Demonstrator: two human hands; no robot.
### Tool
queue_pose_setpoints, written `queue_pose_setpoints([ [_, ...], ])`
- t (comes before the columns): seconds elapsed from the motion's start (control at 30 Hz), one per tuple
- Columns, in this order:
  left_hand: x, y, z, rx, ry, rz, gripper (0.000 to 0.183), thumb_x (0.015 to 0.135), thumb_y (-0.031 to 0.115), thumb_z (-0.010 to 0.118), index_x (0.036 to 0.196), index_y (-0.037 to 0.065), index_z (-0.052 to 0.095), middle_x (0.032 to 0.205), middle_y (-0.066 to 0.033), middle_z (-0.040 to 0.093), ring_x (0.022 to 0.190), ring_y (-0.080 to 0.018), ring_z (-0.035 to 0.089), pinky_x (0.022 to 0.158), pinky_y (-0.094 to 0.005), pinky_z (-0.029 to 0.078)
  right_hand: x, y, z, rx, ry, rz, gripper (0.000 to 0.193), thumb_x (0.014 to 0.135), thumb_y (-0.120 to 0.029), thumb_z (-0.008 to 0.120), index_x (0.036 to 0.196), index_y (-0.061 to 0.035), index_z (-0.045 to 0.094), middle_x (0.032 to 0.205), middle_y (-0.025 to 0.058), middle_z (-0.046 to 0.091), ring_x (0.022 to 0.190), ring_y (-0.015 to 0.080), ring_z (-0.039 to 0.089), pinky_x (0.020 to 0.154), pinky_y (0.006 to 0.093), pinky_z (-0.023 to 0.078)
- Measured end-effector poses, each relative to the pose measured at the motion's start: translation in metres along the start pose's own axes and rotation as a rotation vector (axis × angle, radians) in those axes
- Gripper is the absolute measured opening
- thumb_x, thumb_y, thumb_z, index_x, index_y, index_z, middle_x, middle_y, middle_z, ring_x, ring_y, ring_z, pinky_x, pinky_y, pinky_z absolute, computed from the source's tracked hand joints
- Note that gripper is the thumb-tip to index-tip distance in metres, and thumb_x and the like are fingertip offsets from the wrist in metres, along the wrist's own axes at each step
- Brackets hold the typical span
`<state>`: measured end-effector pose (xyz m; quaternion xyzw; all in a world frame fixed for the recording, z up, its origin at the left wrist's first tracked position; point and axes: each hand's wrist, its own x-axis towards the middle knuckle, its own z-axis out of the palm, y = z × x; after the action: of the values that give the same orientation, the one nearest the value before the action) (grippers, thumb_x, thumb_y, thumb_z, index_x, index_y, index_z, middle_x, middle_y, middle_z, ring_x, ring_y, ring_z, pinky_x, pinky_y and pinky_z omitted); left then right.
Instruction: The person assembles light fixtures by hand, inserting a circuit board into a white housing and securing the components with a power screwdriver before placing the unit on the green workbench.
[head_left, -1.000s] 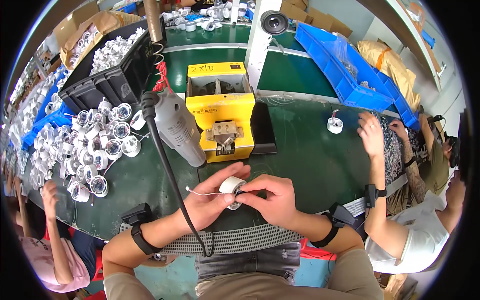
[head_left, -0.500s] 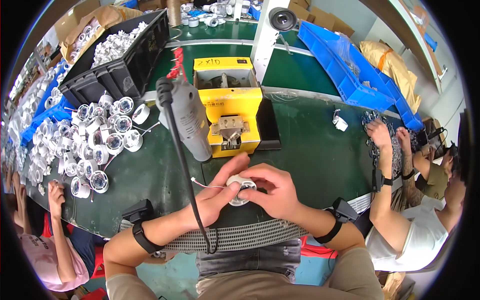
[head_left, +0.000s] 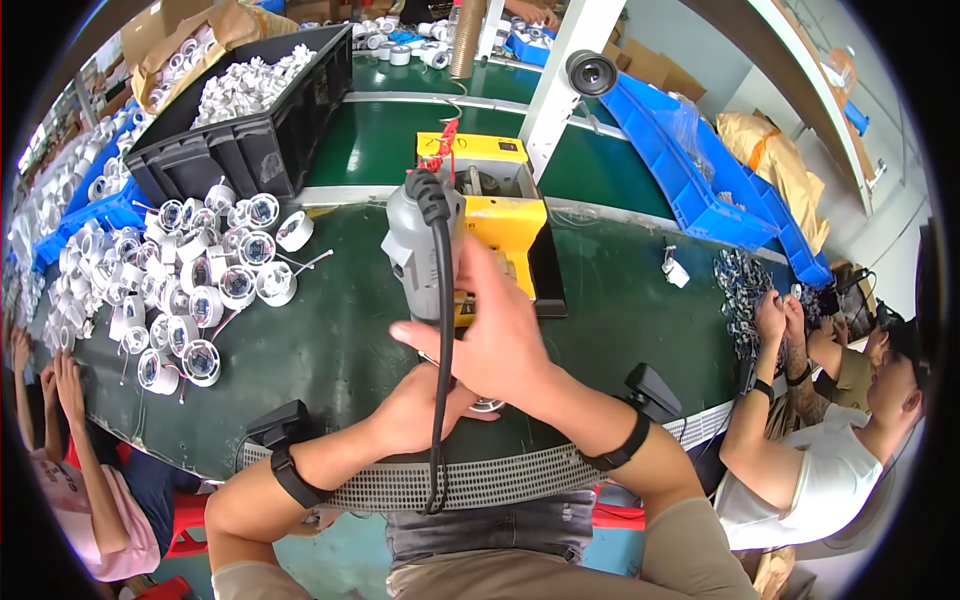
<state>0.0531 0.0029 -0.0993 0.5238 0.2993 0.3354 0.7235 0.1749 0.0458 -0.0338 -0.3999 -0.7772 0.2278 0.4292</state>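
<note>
A grey electric screwdriver (head_left: pixel 412 255) hangs upright by its black cable and a coiled line in front of me. My right hand (head_left: pixel 500 335) is raised at its right side, thumb and fingers spread wide around its lower part; the fingertips are partly hidden behind it. Below, my left hand (head_left: pixel 415 415) is closed near the table's front edge. It holds a white round housing (head_left: pixel 487 405), of which only a bit of rim shows under my right hand. Behind the screwdriver stands a yellow bench machine (head_left: pixel 510 225), partly covered by it.
Many white round housings (head_left: pixel 200 270) with wires lie heaped at left, before a black crate (head_left: pixel 290 150) of small white parts. Blue bins (head_left: pixel 690 180) stand at far right. One loose white part (head_left: pixel 675 268) lies right of the machine. Co-workers sit on both sides.
My right hand has left the housing and risen to the screwdriver. My left hand keeps the housing. The view has shifted a little, and the screwdriver hangs further right.
</note>
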Motion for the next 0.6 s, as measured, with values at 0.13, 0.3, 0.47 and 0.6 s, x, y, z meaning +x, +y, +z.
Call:
queue_pose_setpoints([
  [0.13, 0.001, 0.000, 0.004, -0.049, 0.018, 0.033, 0.031, 0.098, 0.005, 0.044, 0.127, -0.007, 0.045, 0.126, -0.0166, 0.053, 0.112, -0.0267, 0.057, 0.090, -0.0403, 0.056, 0.006, -0.003, 0.016, 0.258, 0.083, 0.042, 0.059, 0.078, -0.016, 0.072, 0.124, -0.0017, 0.038, 0.091, 0.0127, 0.061, 0.080, 0.0214, 0.064, 0.073, 0.0336, 0.052],
  [0.3, 0.005, -0.006, 0.002, -0.051, 0.138, -0.029, 0.032, 0.095, 0.005, 0.042, 0.126, -0.003, 0.047, 0.107, -0.0120, 0.059, 0.092, -0.0169, 0.063, 0.079, -0.0322, 0.058, 0.024, -0.006, -0.010, 0.592, 0.475, -0.228, 0.053, 0.094, -0.016, 0.045, 0.139, -0.0010, 0.021, 0.066, 0.0065, 0.048, 0.049, 0.0144, 0.047, 0.047, 0.0273, 0.044],
  [0.47, 0.004, 0.004, -0.002, -0.048, 0.176, -0.181, 0.038, 0.097, 0.005, 0.040, 0.134, -0.002, 0.038, 0.109, -0.0113, 0.055, 0.090, -0.0213, 0.064, 0.083, -0.0356, 0.057, 0.038, 0.006, -0.013, 0.584, 0.545, -0.039, 0.049, 0.097, -0.021, 0.046, 0.137, -0.0010, 0.026, 0.064, 0.0054, 0.045, 0.047, 0.0137, 0.046, 0.043, 0.0285, 0.041],
  [0.6, 0.006, 0.001, -0.001, -0.063, 0.197, -0.187, 0.039, 0.097, 0.006, 0.040, 0.135, -0.002, 0.037, 0.108, -0.0121, 0.056, 0.088, -0.0225, 0.065, 0.082, -0.0354, 0.058, 0.038, 0.006, -0.008, 0.598, 0.564, -0.045, 0.047, 0.096, -0.021, 0.046, 0.134, -0.0010, 0.028, 0.064, 0.0053, 0.045, 0.046, 0.0135, 0.045, 0.044, 0.0284, 0.042],
])
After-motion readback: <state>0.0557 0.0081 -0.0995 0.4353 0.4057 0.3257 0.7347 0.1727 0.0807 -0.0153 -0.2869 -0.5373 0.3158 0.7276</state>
